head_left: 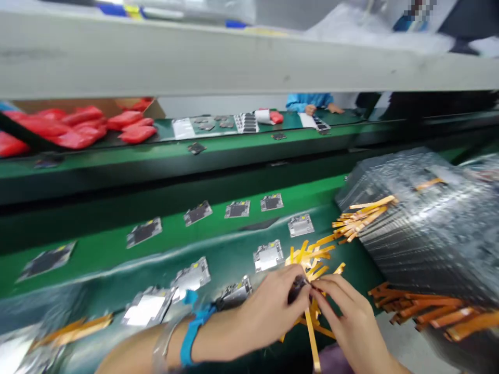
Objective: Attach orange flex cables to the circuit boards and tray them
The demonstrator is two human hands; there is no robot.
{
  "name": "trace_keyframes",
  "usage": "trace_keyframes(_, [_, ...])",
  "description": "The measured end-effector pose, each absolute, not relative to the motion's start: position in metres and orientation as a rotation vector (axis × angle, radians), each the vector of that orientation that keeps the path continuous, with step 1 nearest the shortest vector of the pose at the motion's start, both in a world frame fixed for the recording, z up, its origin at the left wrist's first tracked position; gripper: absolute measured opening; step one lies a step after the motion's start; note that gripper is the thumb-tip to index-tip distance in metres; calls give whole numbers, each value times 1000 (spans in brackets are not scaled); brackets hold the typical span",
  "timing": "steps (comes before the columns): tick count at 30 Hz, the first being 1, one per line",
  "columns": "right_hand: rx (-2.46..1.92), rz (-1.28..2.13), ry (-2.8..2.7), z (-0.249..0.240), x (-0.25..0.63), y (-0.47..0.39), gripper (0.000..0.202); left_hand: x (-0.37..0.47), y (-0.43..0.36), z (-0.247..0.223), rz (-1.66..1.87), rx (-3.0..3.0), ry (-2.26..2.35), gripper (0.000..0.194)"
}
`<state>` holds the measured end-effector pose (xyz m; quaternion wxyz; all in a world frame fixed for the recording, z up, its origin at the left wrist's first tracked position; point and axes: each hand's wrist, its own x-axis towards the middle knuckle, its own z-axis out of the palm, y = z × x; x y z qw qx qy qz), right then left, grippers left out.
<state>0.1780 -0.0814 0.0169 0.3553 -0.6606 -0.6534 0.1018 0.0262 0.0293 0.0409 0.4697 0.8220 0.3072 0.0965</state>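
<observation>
My left hand, with a blue wristband, is closed around a small dark part, mostly covered by the fingers; it looks like a circuit board. My right hand pinches at the same spot, its fingertips meeting those of the left. From between the hands an orange flex cable strip hangs down. Just beyond them lies a loose pile of orange strips. A circuit board with a silver shield rests behind my left hand, and another board is beside the left wrist.
A tall stack of clear trays stands at the right, orange strips sticking out. Several boards line the green conveyor belt. A shelf beam crosses overhead. Red bags and a co-worker's hands are across the line.
</observation>
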Motion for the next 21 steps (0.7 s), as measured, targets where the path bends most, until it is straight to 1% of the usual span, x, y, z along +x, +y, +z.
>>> trace_keyframes(3, [-1885,294,-1823,35,185,-91,19,37,15,45,232,2120,589,10])
trace_keyframes(5, [-1967,438,-1867,56,193,-97,19,41,15,48,264,2119,513,7])
trace_keyframes(6, [-1987,537,-1846,68,199,-100,18,42,20,49,308,2106,496,10])
trace_keyframes(9, [-1985,836,-1557,111,233,-104,22,38,63,42,504,2081,589,24])
trace_keyframes(11, [-1967,924,-1205,137,271,-98,26,30,116,24,586,2124,808,30])
trace_keyframes(12, [-1949,928,-1029,147,293,-91,27,24,146,10,575,2171,930,33])
trace_keyframes(14, [-1887,749,-614,159,338,-72,28,12,204,-22,550,2311,1140,43])
trace_keyframes(17, [-1874,539,-392,160,398,-42,29,-2,266,-69,498,2343,1197,60])
trace_keyframes(19, [-1892,452,-328,154,425,-29,29,-6,284,-91,442,2334,1191,61])
trace_keyframes(21, [-1901,351,-315,148,443,-24,29,-9,290,-105,398,2327,1171,56])
